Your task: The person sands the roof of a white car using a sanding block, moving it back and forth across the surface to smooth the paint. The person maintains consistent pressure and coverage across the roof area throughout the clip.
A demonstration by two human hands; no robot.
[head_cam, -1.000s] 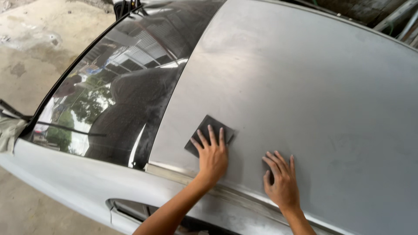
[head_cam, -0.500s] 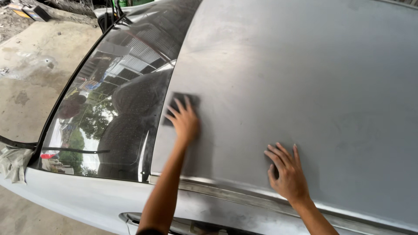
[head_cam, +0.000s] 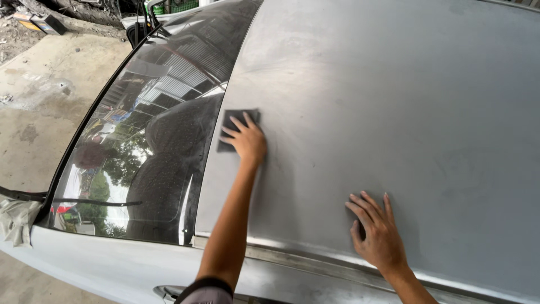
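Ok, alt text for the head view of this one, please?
A person's left hand presses a dark sanding pad flat on a car's dull grey roof, beside the windscreen. The right hand rests open near the roof's edge.

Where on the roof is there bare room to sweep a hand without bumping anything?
The grey roof panel is bare beyond both hands and to the right of them. Between the left hand on the dark sanding pad and the flat right hand runs an open strip. Tightest: the pad's edge against the windscreen.
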